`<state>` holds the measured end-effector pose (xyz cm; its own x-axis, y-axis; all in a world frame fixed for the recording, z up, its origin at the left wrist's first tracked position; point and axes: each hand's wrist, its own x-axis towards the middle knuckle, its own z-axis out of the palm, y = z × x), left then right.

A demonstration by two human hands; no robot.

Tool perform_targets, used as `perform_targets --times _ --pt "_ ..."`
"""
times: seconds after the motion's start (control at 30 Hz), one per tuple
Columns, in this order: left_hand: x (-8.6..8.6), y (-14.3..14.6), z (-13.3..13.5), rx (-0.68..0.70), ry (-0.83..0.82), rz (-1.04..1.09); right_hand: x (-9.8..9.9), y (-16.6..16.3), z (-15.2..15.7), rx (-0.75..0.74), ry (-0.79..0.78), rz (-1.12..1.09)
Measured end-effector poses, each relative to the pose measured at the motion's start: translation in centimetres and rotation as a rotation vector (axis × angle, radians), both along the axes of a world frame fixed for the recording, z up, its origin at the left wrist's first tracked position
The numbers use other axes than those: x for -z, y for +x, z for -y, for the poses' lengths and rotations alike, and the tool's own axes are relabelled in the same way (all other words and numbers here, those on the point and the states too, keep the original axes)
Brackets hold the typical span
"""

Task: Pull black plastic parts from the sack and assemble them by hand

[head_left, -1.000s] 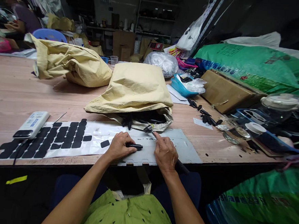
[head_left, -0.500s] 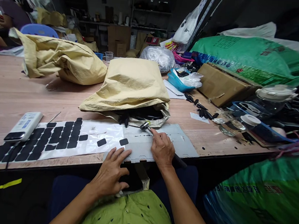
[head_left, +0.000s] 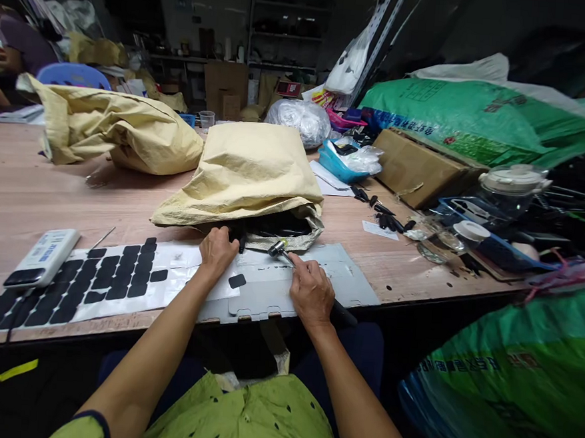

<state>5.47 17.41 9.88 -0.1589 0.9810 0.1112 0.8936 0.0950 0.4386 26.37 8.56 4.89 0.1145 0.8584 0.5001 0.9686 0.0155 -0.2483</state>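
My left hand [head_left: 218,248] is at the mouth of a tan bag [head_left: 261,160]. Its fingers are curled against a small black piece [head_left: 237,234] at the opening; the fingertips are partly hidden. More dark pieces [head_left: 282,226] show inside the bag. My right hand [head_left: 312,288] is closed round a small hammer [head_left: 277,248] with a shiny metal head and a black grip end. The hammer head hovers or rests just in front of the bag's lip, over a grey board [head_left: 341,276]; I cannot tell whether it touches. A black sticker [head_left: 237,281] lies between my hands.
A sheet of black stickers [head_left: 129,267] and a white device [head_left: 43,258] lie on the left. Another tan bag [head_left: 143,125] is behind. On the right are a cardboard box [head_left: 416,167], a clear jar [head_left: 512,188], a blue tray [head_left: 535,259] and green sacks [head_left: 480,115].
My left hand has moved from the table's front edge forward to the bag's mouth, onto the black pieces. The right hand still holds the hammer in about the same place. The view shifted slightly.
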Motion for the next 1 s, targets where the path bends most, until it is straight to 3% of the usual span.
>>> perform_targets --times 0.13,0.27,0.4,0.53,0.67,0.8,1.0 --pt "-0.7 -0.6 1.5 0.033 0.059 0.029 -0.1 0.0 0.0 0.011 0.002 -0.011" --pt "-1.0 -1.3 5.2 0.335 0.055 0.136 -0.3 -0.1 0.1 0.020 -0.009 -0.007" --pt "0.7 -1.4 7.8 0.587 -0.002 0.142 -0.3 0.0 0.1 0.018 -0.015 -0.021" --pt "2.1 -1.7 8.1 0.588 0.013 0.231 -0.5 0.3 0.0 -0.006 -0.045 -0.101" --pt "2.0 -2.0 7.9 0.560 0.001 0.306 -1.5 -0.1 1.2 -0.093 -0.009 -0.345" --pt "1.9 -2.2 8.0 0.551 0.007 0.360 -2.8 -1.6 4.3 -0.266 0.024 -0.553" --pt "2.3 -2.3 8.0 0.552 0.014 0.386 -2.5 -3.5 7.6 -0.424 -0.097 -0.541"
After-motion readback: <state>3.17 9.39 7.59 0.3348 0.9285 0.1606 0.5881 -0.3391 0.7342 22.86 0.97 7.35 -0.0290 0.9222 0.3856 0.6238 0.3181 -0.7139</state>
